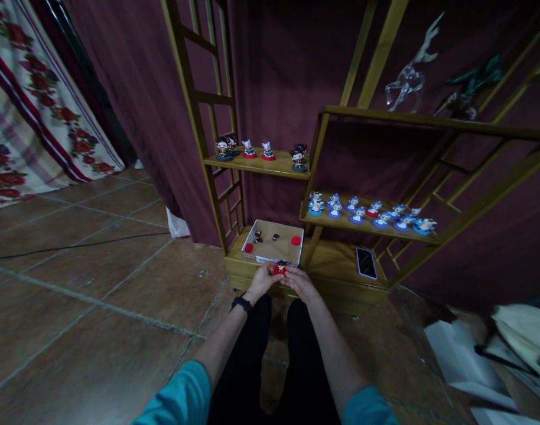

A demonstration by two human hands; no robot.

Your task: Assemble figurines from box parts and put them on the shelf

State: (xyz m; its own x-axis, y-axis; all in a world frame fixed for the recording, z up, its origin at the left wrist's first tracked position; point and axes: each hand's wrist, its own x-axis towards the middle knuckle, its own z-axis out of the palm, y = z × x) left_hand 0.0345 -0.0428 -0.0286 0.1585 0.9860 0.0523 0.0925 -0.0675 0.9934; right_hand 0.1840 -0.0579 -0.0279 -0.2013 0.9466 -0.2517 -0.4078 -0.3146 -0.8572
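Observation:
Between my two hands, just in front of a shallow box, is a small figurine [280, 267] with dark hair and a red lower part. My left hand [262, 280] pinches it from the left, and my right hand [300, 281] closes on its right side. Fingertips hide part of its base. The brown-lined box [274, 228] sits on the low shelf. Inside lie several small dark-haired pieces [276, 237], a round red piece [295, 241] at the right and another red piece [249, 248] at the left.
Figurines [267, 151] stand on the upper left shelf [261, 166], and blue-based figurines [357, 215] crowd the right shelf [341, 223]. A phone [366, 263] lies at the lower right. Above are a clear deer ornament [409, 79] and a dark sculpture [467, 91]. Wooden posts [194, 106] frame the shelves.

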